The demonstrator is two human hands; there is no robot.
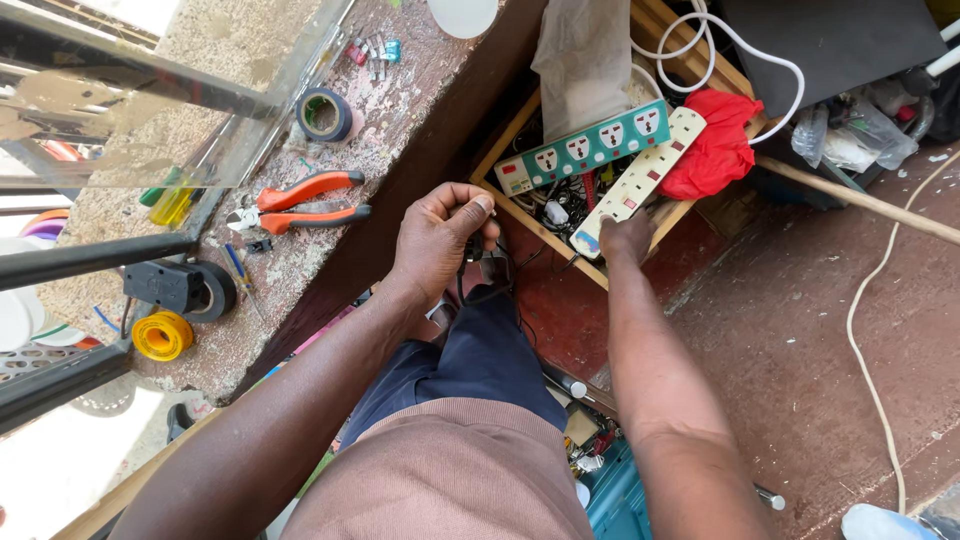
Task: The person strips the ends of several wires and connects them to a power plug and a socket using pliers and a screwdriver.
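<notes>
My left hand (437, 238) is closed on a small black plug with a thin black cord (487, 262), held just above my knee. My right hand (627, 238) reaches into a wooden crate (505, 140) and grips the near end of a white power strip (640, 178). A green power strip (585, 147) lies across the crate just beyond the white one. A red cloth (716, 150) is bunched beside both strips. Tangled dark cables fill the crate beneath them.
A stone ledge on the left holds orange-handled pliers (300, 203), a blue tape roll (325, 114), a yellow tape roll (162, 335), a black tape roll (205, 291) and small fuses (372, 52). White cables (722, 45) loop at the top. A teal toolbox (612, 490) sits by my leg.
</notes>
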